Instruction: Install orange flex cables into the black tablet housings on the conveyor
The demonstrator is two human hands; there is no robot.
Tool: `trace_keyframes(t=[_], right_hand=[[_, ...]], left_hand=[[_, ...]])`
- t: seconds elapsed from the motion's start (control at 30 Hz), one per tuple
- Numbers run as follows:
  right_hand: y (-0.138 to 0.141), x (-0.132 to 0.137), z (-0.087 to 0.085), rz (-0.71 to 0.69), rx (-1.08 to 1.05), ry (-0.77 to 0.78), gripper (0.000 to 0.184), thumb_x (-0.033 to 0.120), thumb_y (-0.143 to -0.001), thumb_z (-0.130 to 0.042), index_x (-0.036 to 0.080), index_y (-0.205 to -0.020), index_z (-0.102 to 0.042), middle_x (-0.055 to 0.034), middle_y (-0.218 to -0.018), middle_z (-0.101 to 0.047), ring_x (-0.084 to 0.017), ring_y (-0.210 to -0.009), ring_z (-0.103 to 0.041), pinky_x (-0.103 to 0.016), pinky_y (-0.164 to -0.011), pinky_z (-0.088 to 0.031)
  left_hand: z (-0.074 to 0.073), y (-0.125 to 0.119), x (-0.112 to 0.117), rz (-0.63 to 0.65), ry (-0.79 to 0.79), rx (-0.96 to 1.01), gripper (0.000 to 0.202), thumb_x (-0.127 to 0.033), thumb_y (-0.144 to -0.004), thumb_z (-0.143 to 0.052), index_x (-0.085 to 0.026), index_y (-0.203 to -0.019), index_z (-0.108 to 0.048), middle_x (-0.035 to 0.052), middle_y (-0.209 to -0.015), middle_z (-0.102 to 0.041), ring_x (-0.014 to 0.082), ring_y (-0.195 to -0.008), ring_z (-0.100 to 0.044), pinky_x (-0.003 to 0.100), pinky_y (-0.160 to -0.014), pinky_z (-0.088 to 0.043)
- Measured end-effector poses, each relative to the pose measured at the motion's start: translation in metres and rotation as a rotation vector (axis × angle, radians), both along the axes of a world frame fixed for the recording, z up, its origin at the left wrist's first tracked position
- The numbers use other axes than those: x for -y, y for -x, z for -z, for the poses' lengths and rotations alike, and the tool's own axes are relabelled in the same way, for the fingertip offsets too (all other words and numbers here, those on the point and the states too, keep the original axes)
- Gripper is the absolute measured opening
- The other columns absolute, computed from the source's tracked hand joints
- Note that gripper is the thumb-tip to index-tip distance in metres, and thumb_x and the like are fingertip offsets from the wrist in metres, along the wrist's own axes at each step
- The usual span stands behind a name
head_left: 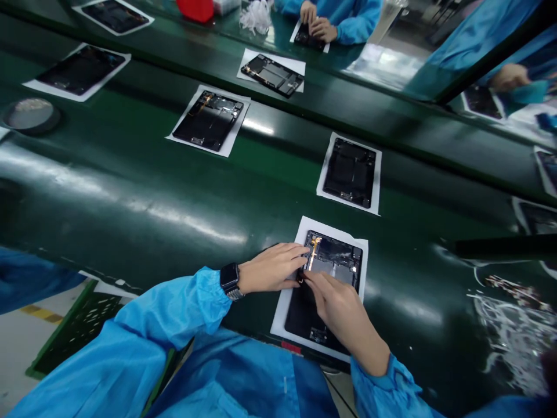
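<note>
An opened black tablet chassis (pixel 335 261) lies on a white sheet (pixel 304 227) at the near edge of a dark green conveyor belt (pixel 130 191). My left hand (pixel 274 268), with a black watch on its wrist, lies on the chassis's left edge, fingers stretched toward a gold flex strip (pixel 314 247). My right hand (pixel 342 310) rests on the chassis's lower half, fingertips pressed together at the left edge by the strip. What they pinch is too small to name.
Several more chassis on white sheets ride the belt, among them one (pixel 350 172) just beyond mine and another (pixel 209 119) to the far left. A person in blue sleeves (pixel 319 23) works across the belt. A round disc (pixel 29 114) sits at left. White scraps (pixel 517 331) lie at right.
</note>
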State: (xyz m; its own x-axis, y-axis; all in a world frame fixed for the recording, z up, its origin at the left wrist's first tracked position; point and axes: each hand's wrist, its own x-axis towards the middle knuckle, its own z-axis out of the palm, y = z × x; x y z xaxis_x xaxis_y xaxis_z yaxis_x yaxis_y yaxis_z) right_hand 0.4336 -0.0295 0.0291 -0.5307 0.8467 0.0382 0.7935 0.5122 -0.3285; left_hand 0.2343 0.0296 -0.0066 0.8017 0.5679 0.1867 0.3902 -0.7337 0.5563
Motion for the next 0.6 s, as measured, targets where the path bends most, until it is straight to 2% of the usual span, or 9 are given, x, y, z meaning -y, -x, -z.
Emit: trace_keyframes(t=[0.2, 0.4, 0.6], right_hand=[[-0.01, 0.007, 0.002, 0.051, 0.05, -0.012, 0.023, 0.013, -0.098, -0.04, 0.016, -0.111, -0.059, -0.0084, -0.088, -0.07, -0.021, -0.074, -0.068, -0.029, -0.064, -0.053], [0.003, 0.007, 0.006, 0.036, 0.058, -0.028, 0.024, 0.006, -0.095, -0.04, 0.014, -0.107, -0.059, -0.0089, -0.091, -0.069, -0.02, -0.073, -0.068, -0.028, -0.059, -0.05], [0.006, 0.006, 0.009, 0.065, 0.025, -0.031, 0.025, 0.008, -0.095, -0.04, 0.015, -0.105, -0.062, -0.0086, -0.091, -0.07, -0.021, -0.072, -0.068, -0.03, -0.059, -0.051]], left_hand=[[0.003, 0.0, 0.0, 0.0, -0.001, 0.027, 0.053, -0.032, -0.085, -0.072, -0.015, -0.128, -0.047, 0.0172, -0.143, -0.047, 0.027, -0.137, -0.041, 0.042, -0.109, -0.04], [0.002, -0.001, 0.0, -0.005, 0.009, 0.008, 0.055, -0.03, -0.082, -0.075, -0.012, -0.126, -0.048, 0.0175, -0.142, -0.047, 0.0273, -0.137, -0.041, 0.041, -0.111, -0.038], [0.0, 0.002, 0.001, 0.012, 0.031, 0.017, 0.053, -0.03, -0.083, -0.074, -0.014, -0.127, -0.048, 0.0182, -0.143, -0.046, 0.0288, -0.137, -0.04, 0.044, -0.109, -0.039]])
